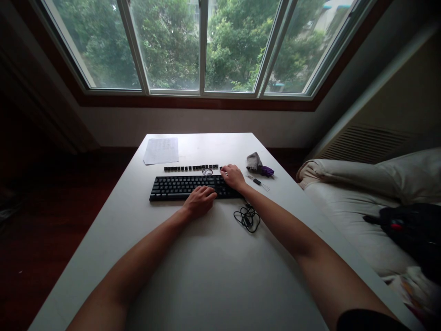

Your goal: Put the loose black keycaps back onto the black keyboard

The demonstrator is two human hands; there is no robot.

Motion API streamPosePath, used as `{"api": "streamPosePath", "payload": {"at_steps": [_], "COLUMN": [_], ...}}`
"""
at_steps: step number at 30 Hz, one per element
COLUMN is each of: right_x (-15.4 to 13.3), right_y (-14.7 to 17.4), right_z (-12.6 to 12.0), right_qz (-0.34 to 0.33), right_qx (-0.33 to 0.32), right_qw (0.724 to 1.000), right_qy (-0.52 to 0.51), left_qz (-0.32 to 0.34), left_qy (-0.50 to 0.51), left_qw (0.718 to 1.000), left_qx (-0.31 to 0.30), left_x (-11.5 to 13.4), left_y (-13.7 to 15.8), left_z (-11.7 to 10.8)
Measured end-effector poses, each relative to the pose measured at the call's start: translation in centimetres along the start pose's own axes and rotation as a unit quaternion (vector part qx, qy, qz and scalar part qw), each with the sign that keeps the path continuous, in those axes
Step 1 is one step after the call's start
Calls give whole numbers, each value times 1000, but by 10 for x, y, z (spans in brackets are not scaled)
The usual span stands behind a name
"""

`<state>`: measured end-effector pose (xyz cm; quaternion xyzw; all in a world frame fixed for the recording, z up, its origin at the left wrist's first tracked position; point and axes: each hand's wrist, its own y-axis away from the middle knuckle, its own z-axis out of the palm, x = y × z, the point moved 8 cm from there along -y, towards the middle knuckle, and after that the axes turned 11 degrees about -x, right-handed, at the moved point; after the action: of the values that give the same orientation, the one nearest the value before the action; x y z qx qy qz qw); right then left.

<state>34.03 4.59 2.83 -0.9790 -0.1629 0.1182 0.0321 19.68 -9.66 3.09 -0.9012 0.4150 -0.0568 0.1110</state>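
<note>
1. The keyboard (pixel 172 186) lies across the middle of the table (pixel 220 276), most of its visible keys seemingly in place; its right part is partly hidden by the hands.
2. Along its far side stands a row of small dark pieces (pixel 188 168), probably keycaps. Judging by these, the work on the keys is partway along: the row is loose, while much of the keyboard looks fitted. Whether caps are coming off or going back on, I cannot tell.
3. The left hand (pixel 200 201) rests at the keyboard's near edge, fingers over the keys right of centre. The right hand (pixel 233 177) reaches over its far right part, fingertips near the row's right end. The hands are apart from each other; whether either pinches anything is hidden.
4. A clear ring-shaped object (pixel 207 172) sits by the row. To the right lie a wire tool (pixel 257 182), a grey cloth (pixel 254 161) and a purple bundle (pixel 268 171); a coiled cable (pixel 247 218) lies nearer.
5. A printed sheet (pixel 161 151) occupies the table's far left corner.
6. Beyond are windows (pixel 168 46) facing trees; a pale padded seat (pixel 347 220) with a dark bag (pixel 413 234) stands right, and reddish floor (pixel 37 230) shows left.
</note>
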Motion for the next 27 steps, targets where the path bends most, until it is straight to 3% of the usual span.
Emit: {"api": "streamPosePath", "payload": {"at_steps": [6, 12, 21, 27], "right_x": [-3, -11, -11, 7], "right_y": [1, 6, 4, -11], "right_z": [6, 11, 11, -2], "right_qz": [47, 43, 42, 64], "right_qx": [-4, -36, -33, -11], "right_qw": [997, 990, 993, 995], "right_qy": [64, 128, 106, 71], "left_qz": [1, -3, -6, -3], "left_qy": [-2, 5, -2, -2], "left_qw": [1000, 1000, 1000, 1000], "left_qx": [-2, -6, -10, -7], "left_x": [0, 1, 1, 1], "left_y": [0, -1, 0, 0], "left_z": [-1, 1, 0, -2]}}
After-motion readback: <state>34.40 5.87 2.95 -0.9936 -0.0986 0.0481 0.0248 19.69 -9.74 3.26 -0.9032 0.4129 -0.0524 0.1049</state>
